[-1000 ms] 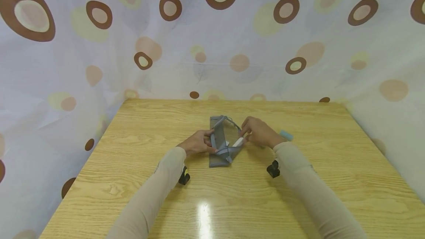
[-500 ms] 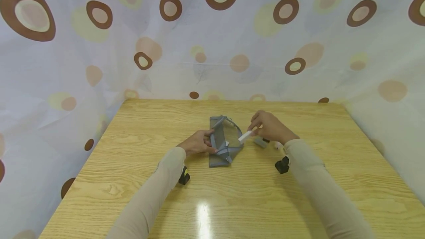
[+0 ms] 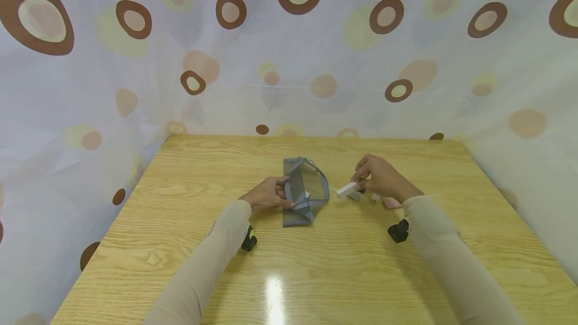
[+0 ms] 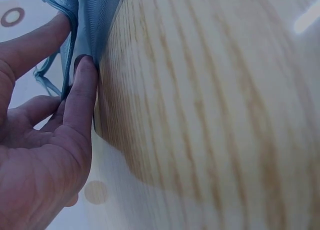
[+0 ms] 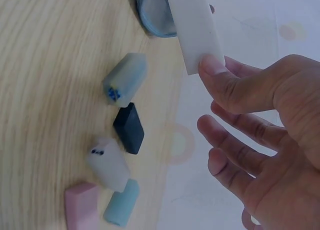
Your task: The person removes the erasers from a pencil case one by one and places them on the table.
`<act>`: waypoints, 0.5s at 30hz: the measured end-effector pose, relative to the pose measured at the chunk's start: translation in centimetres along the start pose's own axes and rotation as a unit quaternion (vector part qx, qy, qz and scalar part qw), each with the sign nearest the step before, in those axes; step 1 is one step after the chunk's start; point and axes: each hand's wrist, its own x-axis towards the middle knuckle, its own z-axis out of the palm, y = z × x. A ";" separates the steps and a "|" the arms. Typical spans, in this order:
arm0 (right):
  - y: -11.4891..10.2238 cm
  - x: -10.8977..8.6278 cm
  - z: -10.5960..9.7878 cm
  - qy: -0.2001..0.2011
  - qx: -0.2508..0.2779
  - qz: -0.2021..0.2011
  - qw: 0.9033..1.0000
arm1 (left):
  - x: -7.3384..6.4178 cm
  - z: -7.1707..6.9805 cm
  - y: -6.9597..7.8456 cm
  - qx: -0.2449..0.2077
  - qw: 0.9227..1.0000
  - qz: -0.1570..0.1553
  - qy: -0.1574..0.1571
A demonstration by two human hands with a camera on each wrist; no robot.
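My left hand (image 3: 266, 194) grips the edge of a grey-blue mesh pouch (image 3: 295, 184), its thumb and fingers on either side of the fabric in the left wrist view. The pouch's mouth is spread open toward the right, and a small white piece (image 3: 307, 194) shows inside it. Between thumb and index finger, my right hand (image 3: 381, 177) pinches a white rectangular eraser (image 5: 195, 30). That eraser is held in the air to the right of the pouch mouth. The other right fingers are loosely bent and hold nothing.
Under and beside my right hand lie several block erasers: a blue-grey one (image 5: 125, 77), a black one (image 5: 129, 130), a whitish one with dark spots (image 5: 107, 162), a light blue one (image 5: 122, 202) and a pink one (image 5: 82, 207). A patterned curtain (image 3: 289, 64) surrounds the wooden table (image 3: 203, 174).
My right hand has moved right, away from the pouch mouth, taking the white eraser with it. The left hand and the pouch have stayed nearly still.
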 end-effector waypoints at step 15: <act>1.6 -2.0 0.9 -0.060 0.020 0.059 0.996 | 0.0 0.0 0.0 0.003 1.000 0.002 0.000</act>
